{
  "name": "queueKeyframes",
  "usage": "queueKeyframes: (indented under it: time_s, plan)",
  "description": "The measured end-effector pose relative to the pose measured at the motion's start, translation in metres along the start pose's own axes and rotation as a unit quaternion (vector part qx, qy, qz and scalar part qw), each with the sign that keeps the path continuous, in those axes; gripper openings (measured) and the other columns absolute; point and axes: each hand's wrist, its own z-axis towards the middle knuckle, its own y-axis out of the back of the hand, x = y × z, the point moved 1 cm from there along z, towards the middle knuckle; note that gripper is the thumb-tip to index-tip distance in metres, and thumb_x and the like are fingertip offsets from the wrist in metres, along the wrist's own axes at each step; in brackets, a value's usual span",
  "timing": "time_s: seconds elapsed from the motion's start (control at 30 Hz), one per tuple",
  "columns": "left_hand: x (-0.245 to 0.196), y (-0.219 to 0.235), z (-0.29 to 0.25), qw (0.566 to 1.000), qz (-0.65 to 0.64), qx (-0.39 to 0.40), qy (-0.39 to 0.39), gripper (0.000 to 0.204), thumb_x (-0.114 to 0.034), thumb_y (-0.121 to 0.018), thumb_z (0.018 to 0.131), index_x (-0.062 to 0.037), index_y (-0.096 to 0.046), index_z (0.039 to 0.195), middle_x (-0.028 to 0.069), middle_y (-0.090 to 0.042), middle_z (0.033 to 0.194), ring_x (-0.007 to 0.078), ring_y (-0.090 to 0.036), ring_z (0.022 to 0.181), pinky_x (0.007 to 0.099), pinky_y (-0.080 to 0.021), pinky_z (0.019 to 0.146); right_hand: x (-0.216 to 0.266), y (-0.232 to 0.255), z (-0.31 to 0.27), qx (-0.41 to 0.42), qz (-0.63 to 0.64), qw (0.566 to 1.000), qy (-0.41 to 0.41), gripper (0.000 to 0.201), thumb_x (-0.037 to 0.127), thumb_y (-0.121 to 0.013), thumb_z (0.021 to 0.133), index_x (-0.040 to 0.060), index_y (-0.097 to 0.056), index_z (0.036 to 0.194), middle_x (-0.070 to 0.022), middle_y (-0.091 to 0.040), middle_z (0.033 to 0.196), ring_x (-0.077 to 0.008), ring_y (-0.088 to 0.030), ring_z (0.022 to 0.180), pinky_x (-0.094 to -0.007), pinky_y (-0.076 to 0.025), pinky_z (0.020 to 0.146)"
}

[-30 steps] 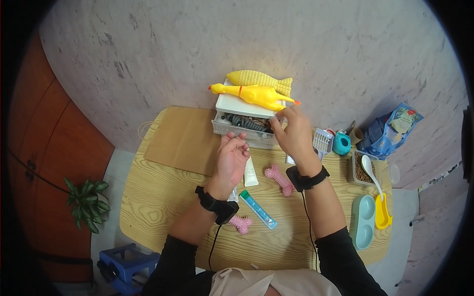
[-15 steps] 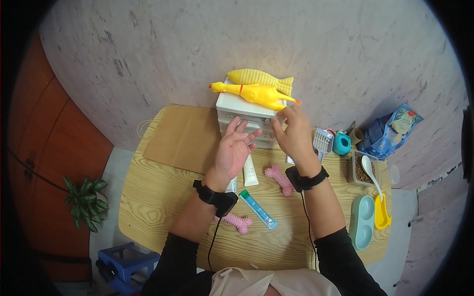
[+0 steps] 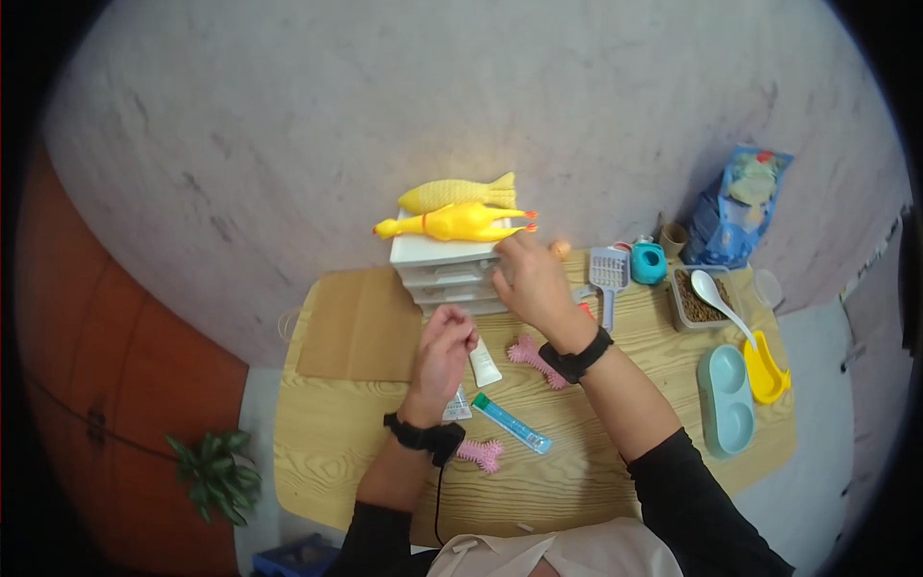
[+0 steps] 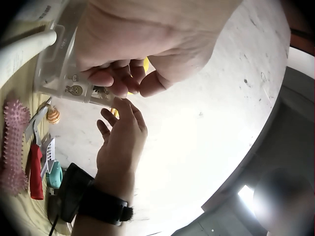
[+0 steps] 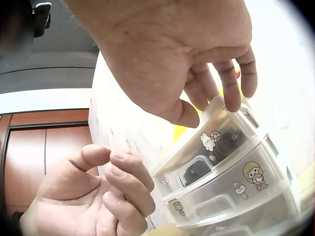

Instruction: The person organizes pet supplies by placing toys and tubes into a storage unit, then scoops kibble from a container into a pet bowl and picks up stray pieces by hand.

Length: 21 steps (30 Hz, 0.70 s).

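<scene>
A small white drawer cabinet [image 3: 437,252] with clear, sticker-covered drawer fronts [image 5: 226,184] stands at the back of the table, its drawers pushed in. On top lie a yellow rubber chicken [image 3: 461,222] and a yellow fish toy [image 3: 454,196]. My right hand [image 3: 538,288] is at the cabinet's top right corner, fingers extended over the edge in the right wrist view. In front of the cabinet, my left hand [image 3: 444,351] hangs with loosely bent fingers and holds nothing. Dark items show through the top drawer's front.
Near the hands lie a white tube [image 3: 484,363], a blue packet [image 3: 512,423] and pink spiky bone toys [image 3: 535,361]. A brown board [image 3: 356,332] is at left. To the right are a litter scoop [image 3: 609,279], a kibble box [image 3: 694,313] with a spoon, and a double bowl [image 3: 726,399].
The cabinet's top drawer, open a second ago with dark items showing, has been pushed in. My left hand has drawn back from its front, and the head view has shifted.
</scene>
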Motion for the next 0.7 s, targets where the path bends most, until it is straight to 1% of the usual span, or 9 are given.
queueKeyframes:
  time_s: [0.1, 0.17, 0.23, 0.3, 0.37, 0.43, 0.47, 0.53, 0.7]
  plan:
    - [0.012, 0.011, -0.033, 0.996, 0.061, -0.019, -0.068, 0.011, -0.001, -0.062, 0.098, -0.0076, -0.057, 0.106, 0.0025, -0.057, 0.094, 0.0147, -0.057, 0.088, 0.0286, -0.046, 0.082, -0.011, 0.003, -0.011, -0.019, 0.105, 0.994, 0.024, 0.028, 0.012, -0.074, 0.082, 0.0044, -0.071, 0.109, -0.0129, -0.071, 0.116, -0.0354, -0.068, 0.105, -0.0514, -0.049, 0.09]
    - [0.02, 0.032, -0.059, 0.958, 0.25, -0.076, -0.115, 0.009, 0.002, -0.066, 0.097, -0.0044, -0.06, 0.102, 0.0002, -0.06, 0.096, 0.0083, -0.056, 0.088, 0.0248, -0.045, 0.079, -0.005, 0.027, -0.027, -0.047, 0.1, 0.993, 0.044, 0.027, 0.011, -0.074, 0.083, 0.0046, -0.071, 0.109, -0.0128, -0.072, 0.115, -0.0353, -0.068, 0.103, -0.0501, -0.05, 0.089]
    - [0.019, 0.041, -0.083, 0.966, 0.233, -0.07, -0.087, 0.01, 0.002, -0.066, 0.096, -0.0043, -0.061, 0.102, -0.0011, -0.06, 0.096, 0.0065, -0.056, 0.087, 0.0231, -0.045, 0.078, 0.009, 0.056, -0.048, -0.06, 0.102, 0.991, 0.066, 0.026, 0.011, -0.074, 0.083, 0.0048, -0.071, 0.108, -0.0126, -0.072, 0.113, -0.0352, -0.068, 0.102, -0.0488, -0.05, 0.089]
    - [0.016, 0.048, -0.105, 0.973, 0.213, -0.072, -0.047, 0.011, 0.003, -0.067, 0.095, -0.0041, -0.061, 0.102, -0.0024, -0.061, 0.096, 0.0047, -0.055, 0.086, 0.0215, -0.045, 0.076, 0.027, 0.082, -0.072, 0.059, 0.122, 0.988, 0.077, 0.023, 0.011, -0.074, 0.084, 0.0045, -0.071, 0.106, -0.013, -0.073, 0.105, -0.0354, -0.068, 0.098, -0.0469, -0.051, 0.086]
    - [0.016, 0.055, -0.12, 0.953, 0.281, -0.11, 0.013, 0.009, 0.001, -0.068, 0.097, -0.0044, -0.062, 0.1, -0.0046, -0.059, 0.092, 0.0032, -0.054, 0.081, 0.0204, -0.044, 0.071, 0.038, 0.093, -0.097, 0.138, 0.158, 0.974, 0.085, 0.022, 0.009, -0.075, 0.084, 0.0029, -0.071, 0.105, -0.0146, -0.073, 0.102, -0.0367, -0.069, 0.094, -0.0467, -0.053, 0.084]
    - [0.025, 0.062, -0.126, 0.949, 0.293, -0.111, 0.037, 0.009, 0.001, -0.068, 0.097, -0.0046, -0.062, 0.1, -0.0056, -0.059, 0.091, 0.0025, -0.053, 0.079, 0.0202, -0.044, 0.069, 0.042, 0.093, -0.127, 0.275, 0.233, 0.929, 0.079, 0.02, 0.008, -0.076, 0.084, 0.0012, -0.072, 0.102, -0.0165, -0.073, 0.095, -0.0382, -0.069, 0.088, -0.0451, -0.056, 0.08]
    - [0.028, 0.063, -0.126, 0.943, 0.314, -0.098, 0.046, 0.009, 0.0, -0.069, 0.097, -0.0047, -0.062, 0.1, -0.0066, -0.058, 0.09, 0.0018, -0.053, 0.078, 0.02, -0.043, 0.067, 0.042, 0.09, -0.14, 0.293, 0.238, 0.923, 0.072, 0.02, 0.008, -0.076, 0.084, 0.0012, -0.072, 0.102, -0.0165, -0.073, 0.095, -0.0382, -0.069, 0.088, -0.0451, -0.056, 0.08]
    - [0.03, 0.063, -0.122, 0.945, 0.309, -0.094, 0.055, 0.01, 0.0, -0.07, 0.097, -0.005, -0.062, 0.101, -0.0074, -0.058, 0.09, 0.0013, -0.053, 0.077, 0.0196, -0.043, 0.066, 0.039, 0.082, -0.166, 0.456, 0.233, 0.859, 0.028, 0.02, 0.009, -0.077, 0.085, 0.0016, -0.072, 0.103, -0.0169, -0.072, 0.095, -0.0377, -0.069, 0.087, -0.0441, -0.056, 0.078]
    - [0.029, 0.068, -0.112, 0.94, 0.332, -0.006, 0.075, 0.013, 0.0, -0.071, 0.096, -0.0054, -0.062, 0.103, -0.0061, -0.059, 0.092, 0.0029, -0.056, 0.082, 0.0201, -0.046, 0.071, 0.024, 0.044, -0.193, 0.42, 0.237, 0.875, 0.028, 0.019, 0.01, -0.078, 0.087, 0.0029, -0.073, 0.104, -0.0158, -0.069, 0.095, -0.0334, -0.068, 0.083, -0.0423, -0.057, 0.074]
